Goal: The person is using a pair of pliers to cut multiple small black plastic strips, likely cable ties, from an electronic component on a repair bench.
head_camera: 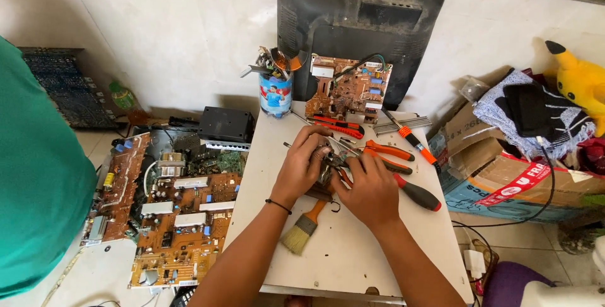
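Item: small metal part (329,159), held over the middle of the white worktop (353,250). Fingers of the left hand (302,162) were curled together around its left side; fingers of the right hand (372,187) were closed on its right side, knuckles up. Detail of the part was hidden between the two hands.

Adjacent, touching or just beside the hands:
- orange-handled pliers (384,151), toward the right edge;
- red-and-black screwdriver (417,195), beside the right hand;
- paintbrush (304,226) with wooden handle, under the left wrist, bristles toward the near edge.

Toward the far edge:
- second red-handled pliers (337,125);
- orange-handled screwdriver (413,140), far right corner;
- brown circuit board (348,88), propped upright against a dark monitor back (359,17);
- blue tin (275,93) filled with oddments, far left corner.

Off the worktop, left: several brown circuit boards (179,219) on the floor, a black box (227,123). Right: cardboard box (504,178) with cloth, yellow plush toy (583,80).
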